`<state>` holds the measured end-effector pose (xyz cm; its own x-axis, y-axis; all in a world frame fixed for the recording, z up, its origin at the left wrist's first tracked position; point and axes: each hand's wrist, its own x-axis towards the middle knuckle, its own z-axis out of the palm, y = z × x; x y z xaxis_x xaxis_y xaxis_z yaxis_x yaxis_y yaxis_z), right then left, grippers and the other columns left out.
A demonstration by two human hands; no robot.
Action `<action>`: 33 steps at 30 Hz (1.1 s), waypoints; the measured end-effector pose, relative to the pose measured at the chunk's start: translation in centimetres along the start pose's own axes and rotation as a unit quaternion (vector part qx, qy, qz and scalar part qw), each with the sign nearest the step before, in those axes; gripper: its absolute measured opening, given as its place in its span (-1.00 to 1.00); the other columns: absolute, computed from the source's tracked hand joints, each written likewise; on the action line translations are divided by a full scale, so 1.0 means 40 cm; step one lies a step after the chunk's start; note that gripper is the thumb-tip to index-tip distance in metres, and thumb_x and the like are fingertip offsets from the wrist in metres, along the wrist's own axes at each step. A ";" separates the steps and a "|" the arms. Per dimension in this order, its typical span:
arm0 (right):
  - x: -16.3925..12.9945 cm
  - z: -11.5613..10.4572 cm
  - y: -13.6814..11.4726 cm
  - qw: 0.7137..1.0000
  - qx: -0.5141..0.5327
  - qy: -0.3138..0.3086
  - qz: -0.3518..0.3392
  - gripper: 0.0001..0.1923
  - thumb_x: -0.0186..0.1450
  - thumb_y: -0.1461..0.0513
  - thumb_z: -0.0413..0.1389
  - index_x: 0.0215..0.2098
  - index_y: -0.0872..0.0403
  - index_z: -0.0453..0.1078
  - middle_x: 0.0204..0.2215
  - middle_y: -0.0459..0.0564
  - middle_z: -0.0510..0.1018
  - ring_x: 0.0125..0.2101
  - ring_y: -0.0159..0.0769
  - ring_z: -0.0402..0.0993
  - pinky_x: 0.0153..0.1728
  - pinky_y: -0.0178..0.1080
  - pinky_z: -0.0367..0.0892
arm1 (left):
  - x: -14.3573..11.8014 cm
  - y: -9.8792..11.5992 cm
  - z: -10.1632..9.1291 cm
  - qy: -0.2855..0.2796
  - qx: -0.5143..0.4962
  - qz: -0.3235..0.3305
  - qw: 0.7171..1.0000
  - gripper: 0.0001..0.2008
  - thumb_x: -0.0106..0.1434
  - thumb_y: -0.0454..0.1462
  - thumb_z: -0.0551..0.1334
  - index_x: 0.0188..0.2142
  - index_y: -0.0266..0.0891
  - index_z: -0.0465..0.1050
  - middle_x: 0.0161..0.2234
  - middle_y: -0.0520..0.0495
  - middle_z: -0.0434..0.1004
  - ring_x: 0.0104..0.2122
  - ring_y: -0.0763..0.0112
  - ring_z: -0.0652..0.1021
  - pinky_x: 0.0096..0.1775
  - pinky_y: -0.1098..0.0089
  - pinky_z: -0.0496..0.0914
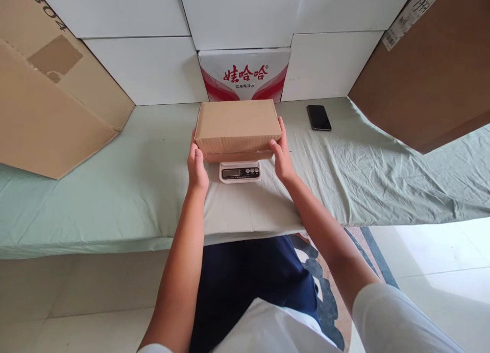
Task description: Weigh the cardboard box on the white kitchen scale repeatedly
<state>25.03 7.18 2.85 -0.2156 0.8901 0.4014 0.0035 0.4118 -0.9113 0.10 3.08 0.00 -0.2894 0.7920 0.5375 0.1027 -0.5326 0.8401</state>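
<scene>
A closed, plain brown cardboard box (238, 125) sits just above the centre of the frame, on top of a small white digital kitchen scale (240, 171) whose display and buttons peek out beneath the box's near edge. The left hand (197, 165) is pressed flat against the box's left end, fingers curled round the lower corner, and the right hand (282, 154) clasps the right end the same way, thumb on the near face; both are partly closed around the box, holding it between them. The scale stands on a pale green cloth (115, 189) spread over the table. To do this well, the box should probably rest centred and level on the platform, with no corner touching the cloth, and the display left visible; any hand pressure would likely skew a reading. A black smartphone (319, 117) lies flat to the upper right, well apart from the box. Behind the box stands a white carton with red Chinese lettering (244, 74), and large brown cardboard sheets (42, 97) lean at the upper left and upper right.
</scene>
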 end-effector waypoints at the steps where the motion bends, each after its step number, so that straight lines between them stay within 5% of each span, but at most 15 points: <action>1: 0.001 0.000 0.000 1.000 0.004 0.002 0.002 -0.03 0.32 -0.27 -0.06 0.51 -0.16 -0.37 0.57 -0.21 -0.28 0.57 -0.12 -0.33 0.58 0.10 -0.28 | 0.000 0.000 0.000 -0.001 0.001 0.000 1.000 -0.37 0.41 0.17 0.01 0.34 0.02 0.30 0.38 -0.07 0.33 0.41 0.17 0.29 0.46 0.12 0.06; 10: 0.000 0.000 0.000 1.000 -0.001 0.012 0.000 -0.04 0.30 -0.32 -0.09 0.50 -0.26 -0.35 0.57 -0.28 -0.26 0.57 -0.11 -0.34 0.58 0.11 -0.30 | 0.001 -0.002 -0.001 0.001 0.004 -0.002 1.000 -0.32 0.39 0.19 0.02 0.37 0.01 0.26 0.43 -0.06 0.25 0.48 0.16 0.16 0.47 0.14 0.04; 16: 0.013 -0.033 0.029 0.996 0.005 0.082 0.016 -0.08 0.26 -0.38 -0.17 0.47 -0.46 -0.42 0.55 -0.42 -0.28 0.56 -0.01 -0.33 0.53 0.27 -0.24 | 0.013 -0.011 -0.026 0.056 -0.013 0.014 0.998 -0.28 0.37 0.24 -0.01 0.40 0.05 0.18 0.51 0.04 0.02 0.52 0.24 -0.03 0.49 0.18 -0.04; 23: 0.010 -0.034 0.046 0.998 -0.011 0.066 0.012 -0.14 0.31 -0.35 -0.24 0.47 -0.44 -0.43 0.56 -0.39 -0.29 0.56 -0.08 -0.28 0.52 0.22 -0.13 | -0.007 -0.032 -0.014 0.075 -0.006 -0.024 0.997 -0.22 0.36 0.25 -0.02 0.42 -0.05 0.15 0.52 -0.06 -0.01 0.51 0.23 0.03 0.49 0.19 0.00; 33: 0.005 -0.020 0.053 0.998 -0.012 0.058 -0.001 -0.14 0.33 -0.34 -0.25 0.49 -0.35 -0.34 0.56 -0.32 -0.18 0.57 -0.16 -0.36 0.56 0.16 -0.22 | -0.011 -0.026 -0.001 0.058 -0.016 -0.028 0.998 -0.19 0.33 0.31 -0.07 0.41 -0.02 0.18 0.51 -0.06 0.05 0.50 0.19 0.08 0.46 0.18 0.09</action>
<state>25.78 8.38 1.06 -0.1011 0.9057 0.4117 0.0264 0.4161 -0.9089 0.10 3.28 -1.12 -0.4026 0.7817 0.4763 0.0526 -0.4998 0.8646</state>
